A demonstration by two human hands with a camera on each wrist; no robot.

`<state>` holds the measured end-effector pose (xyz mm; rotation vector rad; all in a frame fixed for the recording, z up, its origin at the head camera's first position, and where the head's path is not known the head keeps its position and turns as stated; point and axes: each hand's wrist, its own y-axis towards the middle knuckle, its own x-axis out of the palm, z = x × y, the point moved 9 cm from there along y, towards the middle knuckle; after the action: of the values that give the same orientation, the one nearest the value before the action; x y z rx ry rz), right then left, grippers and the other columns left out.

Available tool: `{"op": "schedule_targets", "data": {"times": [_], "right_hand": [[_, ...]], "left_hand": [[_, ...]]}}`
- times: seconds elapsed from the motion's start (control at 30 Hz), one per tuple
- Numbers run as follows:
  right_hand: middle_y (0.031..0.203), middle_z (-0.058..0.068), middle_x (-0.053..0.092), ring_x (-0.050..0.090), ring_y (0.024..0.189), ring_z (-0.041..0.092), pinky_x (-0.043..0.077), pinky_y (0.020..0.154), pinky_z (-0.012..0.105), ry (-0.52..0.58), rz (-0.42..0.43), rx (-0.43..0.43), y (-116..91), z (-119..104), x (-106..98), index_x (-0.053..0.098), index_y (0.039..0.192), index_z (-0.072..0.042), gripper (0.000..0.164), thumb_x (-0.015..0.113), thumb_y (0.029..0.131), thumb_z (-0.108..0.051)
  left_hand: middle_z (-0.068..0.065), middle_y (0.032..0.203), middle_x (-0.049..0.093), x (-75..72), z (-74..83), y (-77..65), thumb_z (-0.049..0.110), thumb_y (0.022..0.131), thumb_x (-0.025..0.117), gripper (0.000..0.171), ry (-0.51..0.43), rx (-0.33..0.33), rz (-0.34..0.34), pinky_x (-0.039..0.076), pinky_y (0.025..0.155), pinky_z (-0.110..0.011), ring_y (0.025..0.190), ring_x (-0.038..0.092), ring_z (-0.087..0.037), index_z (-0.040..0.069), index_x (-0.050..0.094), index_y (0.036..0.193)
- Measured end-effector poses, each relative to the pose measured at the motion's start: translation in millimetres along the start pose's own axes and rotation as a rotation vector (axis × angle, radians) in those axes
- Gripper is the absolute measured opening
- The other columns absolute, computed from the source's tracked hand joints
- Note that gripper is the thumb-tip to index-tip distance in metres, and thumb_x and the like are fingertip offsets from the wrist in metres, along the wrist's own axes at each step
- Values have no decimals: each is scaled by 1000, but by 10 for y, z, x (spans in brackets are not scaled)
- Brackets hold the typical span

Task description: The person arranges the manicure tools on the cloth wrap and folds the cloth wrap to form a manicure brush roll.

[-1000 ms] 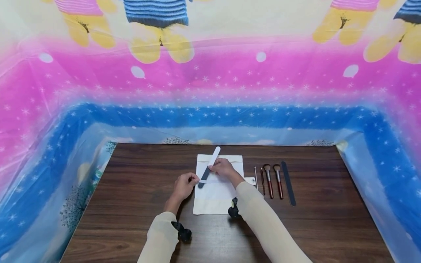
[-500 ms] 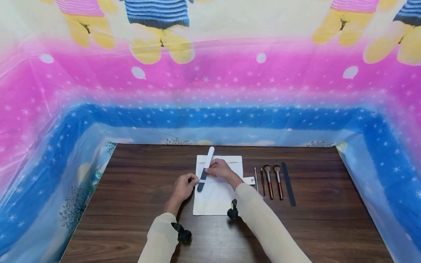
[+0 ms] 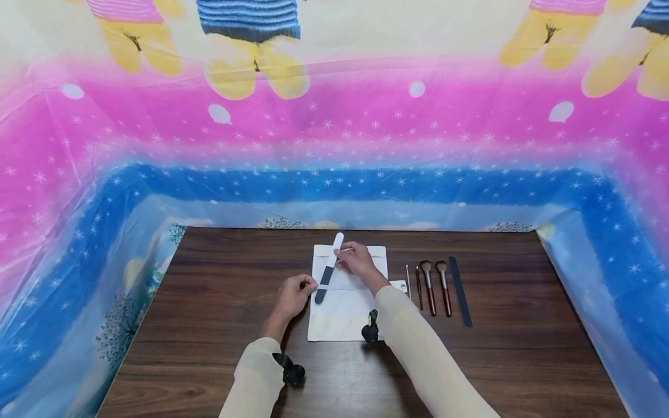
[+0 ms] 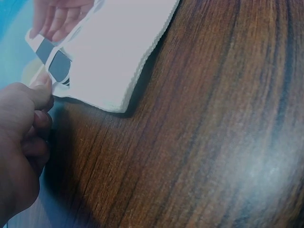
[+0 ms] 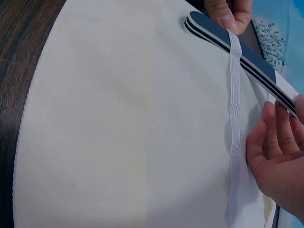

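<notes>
A nail file (image 3: pixel 326 276), dark grey at the near part and white at the far end, slants over a white cloth pouch (image 3: pixel 340 319). Its dark part passes under the white elastic band (image 5: pixel 235 95) that runs across the pouch. My right hand (image 3: pixel 359 261) pinches the file by its white part, between thumb and fingers. At the pouch's left edge my left hand (image 3: pixel 294 296) pinches the band beside the file, as the left wrist view shows with thumb and finger (image 4: pixel 42 83) together. The rounded dark tip pokes out on the near side of the band.
Right of the pouch lie a thin metal tool (image 3: pixel 408 281), a slim dark red tool (image 3: pixel 419 287), two makeup brushes (image 3: pixel 430 287) and a dark nail file (image 3: pixel 460 292). A snap tab (image 3: pixel 399 285) sticks out of the pouch. A printed cloth (image 3: pixel 334 186) surrounds the wooden table (image 3: pixel 209 325).
The nail file's dark tip has slid slightly farther toward me under the band. My right hand first moved left with it, then shifted its grip up to the white part. The left hand stays put.
</notes>
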<state>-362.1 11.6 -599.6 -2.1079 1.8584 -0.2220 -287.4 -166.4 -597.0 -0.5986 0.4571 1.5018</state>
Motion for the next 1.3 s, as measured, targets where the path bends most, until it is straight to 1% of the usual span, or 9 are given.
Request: {"op": "schedule_targets", "data": {"times": [0.2, 0.37, 0.47, 0.67, 0.83, 0.9, 0.97, 1.13, 1.3], "right_hand": [[90, 4, 74, 62, 64, 4, 48, 62, 19, -4, -3, -2, 33, 17, -11, 62, 119, 1, 27, 67, 98, -15], [88, 6, 74, 61, 65, 3, 49, 63, 18, -18, -1, -4, 36, 27, -5, 62, 118, 3, 26, 65, 98, -13], [89, 7, 75, 61, 66, 2, 49, 64, 17, -37, -18, -4, 39, 38, 10, 63, 117, 4, 25, 65, 98, -12], [91, 10, 76, 62, 68, 2, 49, 66, 17, -121, -72, -20, 27, 34, 42, 66, 113, 6, 25, 67, 97, -13], [82, 3, 71, 60, 72, 6, 47, 68, 18, -237, -130, -21, -19, 15, 49, 69, 105, 3, 21, 68, 97, -17], [78, -2, 68, 58, 73, 6, 46, 68, 19, -268, -158, -27, -23, 11, 57, 69, 101, 2, 20, 67, 98, -18], [77, -4, 67, 56, 73, 7, 44, 68, 19, -289, -184, -37, -23, 9, 70, 68, 98, 1, 19, 67, 98, -18], [77, -5, 65, 53, 72, 7, 42, 68, 20, -338, -245, -55, -27, -13, 114, 67, 92, -2, 17, 66, 98, -18], [79, -5, 60, 49, 72, 9, 40, 68, 22, -399, -310, -78, -51, -57, 163, 66, 86, -4, 21, 63, 100, -19]], "left_hand": [[-2, 88, 71, -8, 5, -6, 17, 98, 67, 11, -2, 9, 4, 46, 81, -34, 78, 56, -12, 12, 71, 89], [-2, 88, 71, -15, 14, -12, 18, 98, 67, 11, -7, 18, 8, 46, 80, -34, 77, 56, -12, 12, 71, 89], [-2, 87, 70, -18, 20, -14, 18, 98, 67, 12, 3, 34, 14, 46, 79, -34, 77, 55, -11, 12, 71, 88], [-1, 86, 70, -21, 16, -2, 18, 97, 68, 12, 7, 30, 13, 45, 78, -33, 76, 55, -11, 12, 71, 88], [-1, 87, 70, -15, -1, -4, 18, 97, 68, 11, 6, 11, 3, 46, 79, -32, 76, 55, -12, 12, 71, 89], [-1, 87, 71, -12, -3, -13, 18, 98, 67, 11, 2, 12, 2, 46, 79, -32, 77, 56, -12, 12, 71, 88], [-2, 87, 71, -7, -2, -17, 17, 98, 67, 12, -5, 16, 2, 46, 80, -33, 77, 56, -12, 12, 71, 88], [-2, 88, 71, 1, 4, -13, 15, 98, 67, 12, -6, 24, 4, 46, 81, -35, 78, 57, -11, 12, 71, 88], [-2, 88, 72, 4, -2, -8, 15, 98, 67, 11, -4, 18, 5, 46, 82, -35, 78, 57, -12, 12, 71, 87]]}}
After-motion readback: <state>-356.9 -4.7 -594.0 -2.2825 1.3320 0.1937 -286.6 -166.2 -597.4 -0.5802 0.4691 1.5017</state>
